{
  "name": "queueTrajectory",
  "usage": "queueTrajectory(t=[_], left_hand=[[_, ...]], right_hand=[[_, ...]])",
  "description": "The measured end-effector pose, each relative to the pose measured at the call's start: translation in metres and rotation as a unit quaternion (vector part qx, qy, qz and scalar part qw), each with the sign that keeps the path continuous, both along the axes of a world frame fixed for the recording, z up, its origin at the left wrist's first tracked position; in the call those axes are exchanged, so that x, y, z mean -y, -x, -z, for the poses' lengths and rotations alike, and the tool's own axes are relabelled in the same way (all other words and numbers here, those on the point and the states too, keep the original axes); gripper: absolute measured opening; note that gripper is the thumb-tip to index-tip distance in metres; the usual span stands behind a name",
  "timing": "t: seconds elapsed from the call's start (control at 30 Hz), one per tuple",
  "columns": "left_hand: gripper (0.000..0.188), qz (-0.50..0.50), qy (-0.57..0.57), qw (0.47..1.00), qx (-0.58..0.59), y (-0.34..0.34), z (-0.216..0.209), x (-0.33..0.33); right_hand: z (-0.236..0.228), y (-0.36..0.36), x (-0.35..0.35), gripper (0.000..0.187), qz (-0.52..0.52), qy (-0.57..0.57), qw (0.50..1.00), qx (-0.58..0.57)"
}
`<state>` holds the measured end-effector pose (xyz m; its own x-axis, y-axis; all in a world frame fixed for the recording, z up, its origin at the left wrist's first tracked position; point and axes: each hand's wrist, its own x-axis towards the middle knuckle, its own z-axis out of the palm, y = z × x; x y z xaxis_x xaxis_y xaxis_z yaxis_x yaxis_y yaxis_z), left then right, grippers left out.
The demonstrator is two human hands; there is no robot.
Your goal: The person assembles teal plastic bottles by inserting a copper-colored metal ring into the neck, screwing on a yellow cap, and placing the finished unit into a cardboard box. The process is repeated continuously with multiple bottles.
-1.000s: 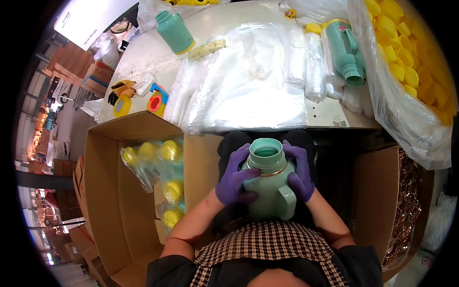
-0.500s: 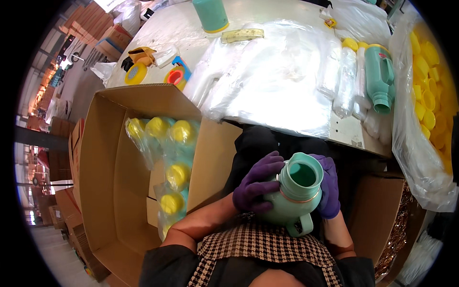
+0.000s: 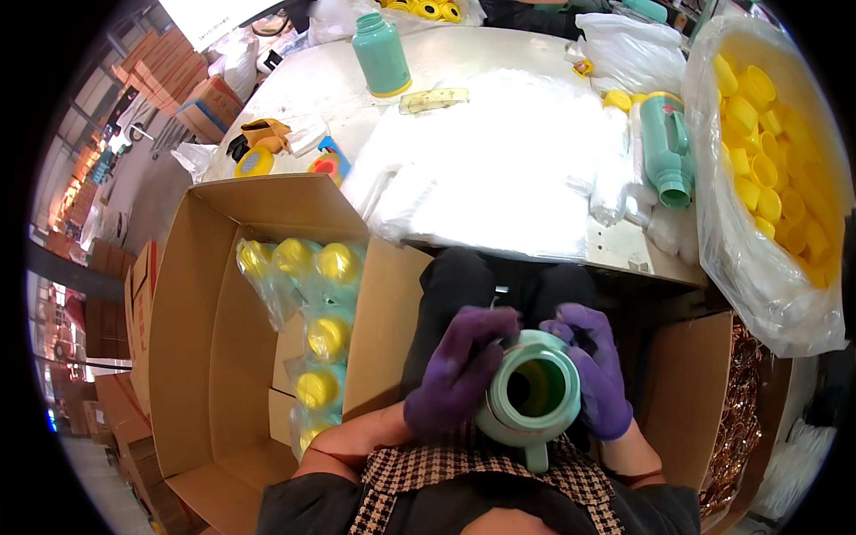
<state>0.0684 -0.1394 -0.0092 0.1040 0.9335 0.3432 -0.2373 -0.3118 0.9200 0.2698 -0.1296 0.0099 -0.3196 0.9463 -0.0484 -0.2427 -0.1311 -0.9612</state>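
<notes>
A mint-green flask (image 3: 533, 453) with a handle stands against my lap, its open mouth facing up and its handle toward me. Purple gloves cover both hands. At the left of the flask's mouth is my left hand (image 3: 459, 370), fingers bent and thumb drawn in near the rim. My right hand (image 3: 599, 374) sits against the flask's right side, with its thumb and forefinger closed together by the far rim. Anything small pinched in either hand is too blurred to make out. The flask's inside looks dark and hollow.
An open carton (image 3: 218, 357) on my left holds several plastic-wrapped flasks with yellow caps (image 3: 328, 339). Clear plastic bags (image 3: 499, 169) cover the table. Another green flask (image 3: 667, 152) lies there; one stands farther back (image 3: 381, 55). Yellow cups (image 3: 762, 116) fill a bag; coppery rings (image 3: 738, 419) fill a box.
The flask has tipped more upright and come slightly nearer me. Both hands have moved from gripping its sides to its far rim. The coppery band around its neck no longer shows.
</notes>
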Motion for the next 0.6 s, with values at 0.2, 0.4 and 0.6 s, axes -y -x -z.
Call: queueTrajectory(t=[0.2,0.4,0.6], left_hand=[[0.049,0.145,0.237,0.960,-0.031,0.018,-0.008,-0.001],[0.044,0.120,0.261,0.957,-0.033,0.024,-0.018,0.005],[0.049,0.102,0.289,0.952,0.019,0.021,-0.020,0.014]], right_hand=[[-0.016,0.003,0.006,0.051,-0.101,-0.005,0.992,0.073],[-0.010,0.007,0.010,0.050,-0.121,0.081,0.989,-0.029],[0.000,0.007,0.024,0.057,-0.095,0.080,0.991,-0.056]])
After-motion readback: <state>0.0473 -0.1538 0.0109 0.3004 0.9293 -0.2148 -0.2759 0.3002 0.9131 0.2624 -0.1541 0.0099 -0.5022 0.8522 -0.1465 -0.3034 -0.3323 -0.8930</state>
